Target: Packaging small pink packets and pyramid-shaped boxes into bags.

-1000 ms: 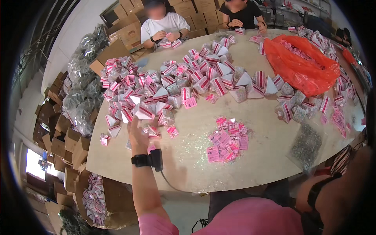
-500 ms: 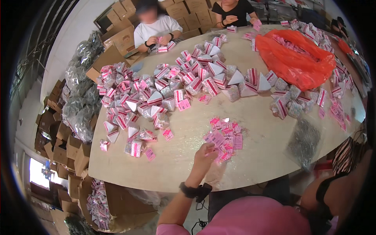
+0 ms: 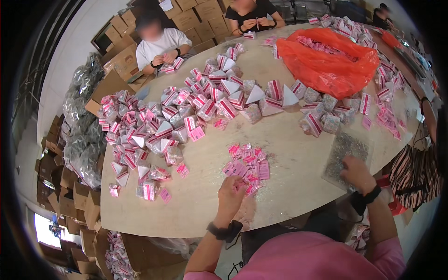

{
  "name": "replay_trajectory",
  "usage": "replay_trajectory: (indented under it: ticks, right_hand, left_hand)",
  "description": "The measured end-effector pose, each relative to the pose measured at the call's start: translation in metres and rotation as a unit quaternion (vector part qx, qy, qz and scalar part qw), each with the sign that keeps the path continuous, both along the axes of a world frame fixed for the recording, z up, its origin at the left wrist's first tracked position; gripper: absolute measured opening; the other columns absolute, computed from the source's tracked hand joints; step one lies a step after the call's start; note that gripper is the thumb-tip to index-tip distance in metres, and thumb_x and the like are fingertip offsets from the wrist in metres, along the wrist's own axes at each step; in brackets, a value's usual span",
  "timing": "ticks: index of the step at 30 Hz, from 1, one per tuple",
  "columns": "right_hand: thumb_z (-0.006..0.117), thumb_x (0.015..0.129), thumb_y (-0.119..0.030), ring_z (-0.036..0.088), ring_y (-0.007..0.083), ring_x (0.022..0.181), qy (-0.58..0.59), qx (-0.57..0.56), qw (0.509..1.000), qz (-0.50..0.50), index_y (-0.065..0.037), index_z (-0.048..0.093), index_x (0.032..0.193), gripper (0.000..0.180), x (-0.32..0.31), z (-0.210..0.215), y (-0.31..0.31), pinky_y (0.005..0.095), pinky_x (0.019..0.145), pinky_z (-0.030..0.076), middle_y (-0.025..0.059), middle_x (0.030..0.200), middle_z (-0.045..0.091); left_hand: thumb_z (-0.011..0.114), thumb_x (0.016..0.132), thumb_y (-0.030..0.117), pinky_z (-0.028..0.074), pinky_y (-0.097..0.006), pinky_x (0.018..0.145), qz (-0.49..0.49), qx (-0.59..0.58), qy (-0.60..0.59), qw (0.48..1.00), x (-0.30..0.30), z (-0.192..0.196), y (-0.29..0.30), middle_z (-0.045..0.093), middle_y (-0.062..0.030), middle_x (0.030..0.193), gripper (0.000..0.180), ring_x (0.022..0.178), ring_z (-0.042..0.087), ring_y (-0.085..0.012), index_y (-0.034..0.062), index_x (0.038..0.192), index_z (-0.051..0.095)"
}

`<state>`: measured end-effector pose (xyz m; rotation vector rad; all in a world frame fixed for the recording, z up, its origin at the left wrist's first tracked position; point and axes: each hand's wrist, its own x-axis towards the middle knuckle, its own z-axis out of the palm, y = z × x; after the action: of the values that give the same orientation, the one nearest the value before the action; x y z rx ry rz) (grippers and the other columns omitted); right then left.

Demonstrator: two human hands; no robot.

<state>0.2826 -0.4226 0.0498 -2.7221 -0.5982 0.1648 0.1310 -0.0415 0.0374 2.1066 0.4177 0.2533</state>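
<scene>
My left hand [image 3: 230, 198] is at the near edge of a loose pile of small pink printed cards [image 3: 252, 163]. Its fingers are pinched together on a pink card [image 3: 241, 187], mostly covered by the fingers. My right hand [image 3: 358, 174] rests over a flat clear plastic bag [image 3: 343, 151] that looks dark and glittery. Its fingers are bent down onto the bag's surface, and what lies under the tips is hidden. Dark bands circle both wrists.
Wedge-shaped clear packs with pink-and-white labels [image 3: 140, 126] are heaped across the table [image 3: 280, 200]. A red plastic bag [image 3: 322, 70] with pink pieces inside lies at the far right. Two people sit across the table. Cardboard boxes [image 3: 72, 186] and grey plastic bundles [image 3: 81, 126] stand left.
My right hand has come into view and reached onto the clear plastic bag. My left hand stays by the cards, its fingers drawn in. The whole view has shifted.
</scene>
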Motion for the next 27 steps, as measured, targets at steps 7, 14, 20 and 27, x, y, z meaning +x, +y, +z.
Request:
replay_trajectory:
  ticks: [7,14,20,27]
  right_hand:
    - [0.054,0.075,-0.004,0.057,0.0417,0.083,-0.043,-0.018,0.999,0.013,0.0,0.054,0.086,0.011,0.001,-0.037,-0.003,0.0483,0.073,0.047,0.0217,0.086,0.056]
    - [0.056,0.077,-0.006,0.055,0.041,0.09,-0.042,0.042,0.998,-0.034,0.0,0.049,0.095,0.02,-0.002,-0.014,0.004,0.0476,0.075,0.046,0.0201,0.095,0.054]
    - [0.055,0.077,-0.003,0.056,0.0427,0.087,-0.02,0.024,0.999,-0.04,-0.001,0.049,0.1,0.023,0.003,-0.033,-0.007,0.0494,0.074,0.046,0.0221,0.094,0.055]
    - [0.048,0.075,0.003,0.058,0.043,0.086,-0.054,0.067,0.993,-0.079,0.0,0.056,0.099,0.026,0.01,-0.033,-0.006,0.0493,0.074,0.047,0.0235,0.098,0.058]
  left_hand:
    - [0.07,0.071,0.013,0.04,-0.045,0.086,-0.001,0.283,-0.05,0.958,0.037,-0.026,0.015,0.057,-0.0185,0.106,0.054,0.099,0.049,-0.0377,-0.0003,0.118,0.048]
    - [0.073,0.067,0.017,0.038,-0.046,0.091,-0.03,0.248,0.027,0.968,0.051,-0.021,0.024,0.055,-0.0217,0.112,0.071,0.104,0.046,-0.0386,-0.0004,0.128,0.041]
    - [0.076,0.063,0.016,0.039,-0.045,0.089,-0.048,0.223,0.029,0.973,0.061,-0.014,0.025,0.055,-0.0205,0.11,0.073,0.103,0.046,-0.0372,-0.0012,0.126,0.042]
    - [0.073,0.069,0.011,0.047,-0.034,0.075,0.006,0.161,-0.088,0.983,0.054,0.024,0.024,0.058,-0.0152,0.099,0.066,0.087,0.057,-0.0221,-0.0025,0.126,0.043]
